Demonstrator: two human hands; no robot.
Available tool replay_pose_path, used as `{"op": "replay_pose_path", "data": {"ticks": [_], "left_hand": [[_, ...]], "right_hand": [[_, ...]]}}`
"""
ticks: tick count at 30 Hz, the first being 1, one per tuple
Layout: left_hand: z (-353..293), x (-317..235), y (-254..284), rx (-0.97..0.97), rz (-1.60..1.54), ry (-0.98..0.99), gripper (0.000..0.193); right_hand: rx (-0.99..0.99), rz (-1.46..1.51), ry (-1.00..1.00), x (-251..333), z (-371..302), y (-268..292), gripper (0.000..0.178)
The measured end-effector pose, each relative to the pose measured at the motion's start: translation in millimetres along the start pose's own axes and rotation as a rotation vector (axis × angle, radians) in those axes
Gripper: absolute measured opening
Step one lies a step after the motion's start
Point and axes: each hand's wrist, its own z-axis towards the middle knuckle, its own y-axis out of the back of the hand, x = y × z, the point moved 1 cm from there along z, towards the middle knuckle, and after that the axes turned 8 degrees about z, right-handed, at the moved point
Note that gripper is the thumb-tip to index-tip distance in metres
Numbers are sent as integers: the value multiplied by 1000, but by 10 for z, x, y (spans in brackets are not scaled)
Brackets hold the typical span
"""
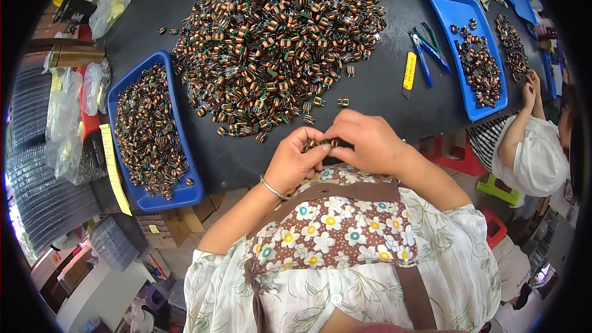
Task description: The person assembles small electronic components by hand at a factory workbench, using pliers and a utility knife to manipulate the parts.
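Observation:
My left hand (295,159), a bracelet on its wrist, and my right hand (367,140) meet at the table's near edge. Between their pinched fingertips is a small copper-wound coil (333,142), mostly covered by the fingers. More dark and coppery bits show inside my left fingers, too hidden to count. Just beyond my hands rises a large heap of the same wire coils (277,49), copper with black and green parts and thin metal pins. A few loose coils (343,102) lie at its near right edge.
A blue tray (196,192) full of coils stands at the left. On the right are a yellow utility knife (409,74), blue-handled pliers (422,61) and another blue tray (441,9) partly filled with coils. A co-worker's hands (530,89) are beside a smaller coil pile (512,46).

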Motion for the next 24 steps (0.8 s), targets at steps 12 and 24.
{"op": "replay_pose_path", "data": {"ticks": [12, 24], "left_hand": [[-31, 2, 21, -26, -29, 9, 14], [1, 29, 46, -85, -34, -6, 15]], "right_hand": [[-213, -191, -179, -305, 108, 84, 24], [-131, 178, -228, -319, 23, -100, 10]]}}
